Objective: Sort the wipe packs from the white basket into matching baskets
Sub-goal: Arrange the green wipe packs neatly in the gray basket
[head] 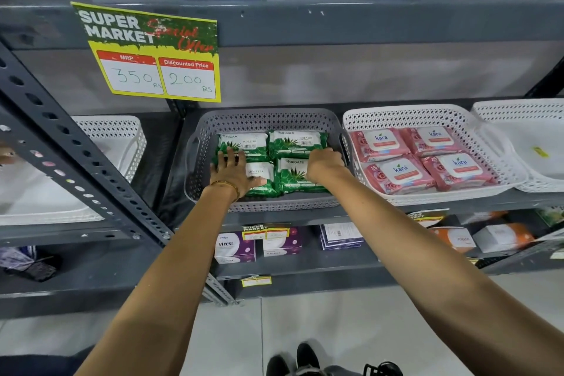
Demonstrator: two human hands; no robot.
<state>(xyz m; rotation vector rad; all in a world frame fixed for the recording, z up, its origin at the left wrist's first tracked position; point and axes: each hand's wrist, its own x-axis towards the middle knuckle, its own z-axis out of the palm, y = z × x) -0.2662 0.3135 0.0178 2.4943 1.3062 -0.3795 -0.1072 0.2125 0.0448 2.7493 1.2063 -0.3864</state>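
With the white basket (546,143) at far right looking emptied, we judge we are squaring up the green wipe packs (297,143) in the grey basket (198,143), left hand (232,169) spread flat, right hand (323,162) curled over one, grip unclear; next, ease both hands clear.

The left hand (233,172) covers most of the lower-left green Origami aloe vera wipe pack (262,175) in the grey perforated plastic basket (268,120), and the curled fingers of the right hand (325,163) hide where the two right-hand green packs meet. At the right edge of the frame the empty white perforated plastic basket (525,113) is cut off. The small yellow price tags (265,232) at lower centre are too blurred to read.
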